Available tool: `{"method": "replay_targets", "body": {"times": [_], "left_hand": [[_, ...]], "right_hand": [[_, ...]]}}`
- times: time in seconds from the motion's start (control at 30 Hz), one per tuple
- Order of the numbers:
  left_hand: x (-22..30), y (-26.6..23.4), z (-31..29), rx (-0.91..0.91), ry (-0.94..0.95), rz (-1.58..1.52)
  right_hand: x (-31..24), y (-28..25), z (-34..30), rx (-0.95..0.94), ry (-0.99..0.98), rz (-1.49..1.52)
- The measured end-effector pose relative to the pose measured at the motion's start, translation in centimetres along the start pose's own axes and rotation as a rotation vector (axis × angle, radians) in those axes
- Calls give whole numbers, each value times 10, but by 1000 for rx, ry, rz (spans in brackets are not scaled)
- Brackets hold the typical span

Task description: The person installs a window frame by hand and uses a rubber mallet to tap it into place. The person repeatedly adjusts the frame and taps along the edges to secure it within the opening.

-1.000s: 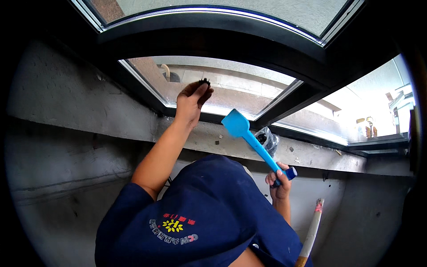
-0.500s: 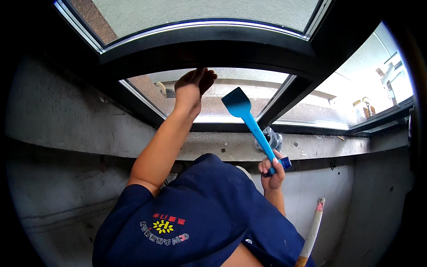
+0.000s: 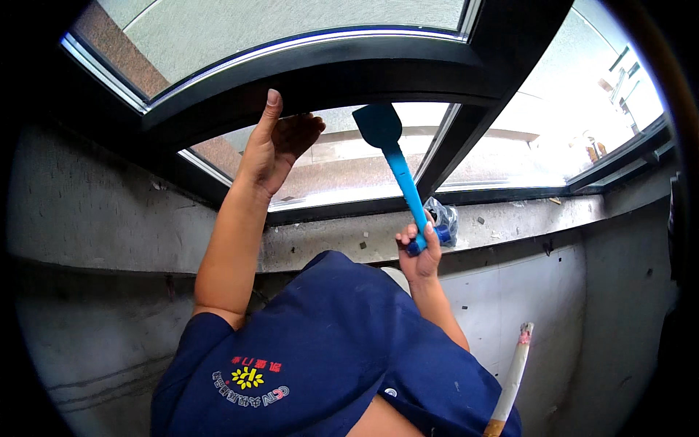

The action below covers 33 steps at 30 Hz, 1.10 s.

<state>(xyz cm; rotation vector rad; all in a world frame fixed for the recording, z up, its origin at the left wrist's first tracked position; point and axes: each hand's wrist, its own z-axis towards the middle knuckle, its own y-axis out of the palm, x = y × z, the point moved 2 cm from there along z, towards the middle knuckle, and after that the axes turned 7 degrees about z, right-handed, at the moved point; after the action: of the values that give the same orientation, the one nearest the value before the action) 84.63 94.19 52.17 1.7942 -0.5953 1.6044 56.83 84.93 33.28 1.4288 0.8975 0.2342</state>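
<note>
While looking down past a cigarette slanting in from between four and five o'clock, see a navy short-sleeved shirt filling six o'clock, with a coloured emblem on the chest; hold the right hand near four o'clock, fingers and thumb curled closed around the dark-blue-ended lower part of a blue tool; see its straight handle lean up toward twelve and widen into a flat, spade-shaped head just past twelve, in front of the window; raise the left hand toward eleven, loosely open, thumb upright and well apart from the extended, shaded fingers, with nothing visible in its grasp; cannot tell about fingertip contact with the dark crossbar just beside them.

Beyond the right hand, find a clear plastic bag at three o'clock, partly hidden, on a grey ledge running across toward three, strewn with small chips; farther off, meet the black window frame arching over twelve, with a lower pane beneath, an upper pane above and a bright side pane toward two; farthest out, through the glass, make out a reddish-brown strip at ten.
</note>
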Motion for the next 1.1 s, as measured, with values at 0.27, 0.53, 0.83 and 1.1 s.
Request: {"method": "replay_targets", "body": {"times": [0.27,0.53,0.83,1.1], "left_hand": [[9,9,-2,15,-5,82],[13,12,-4,4,15,77],[9,15,-1,-117,29,35],[6,20,3,-20,7,31]], "right_hand": [[55,-18,40,-130,72,225],[97,-27,71,-144,162,193],[112,-27,79,-244,284,180],[123,-39,121,-239,245,271]]}}
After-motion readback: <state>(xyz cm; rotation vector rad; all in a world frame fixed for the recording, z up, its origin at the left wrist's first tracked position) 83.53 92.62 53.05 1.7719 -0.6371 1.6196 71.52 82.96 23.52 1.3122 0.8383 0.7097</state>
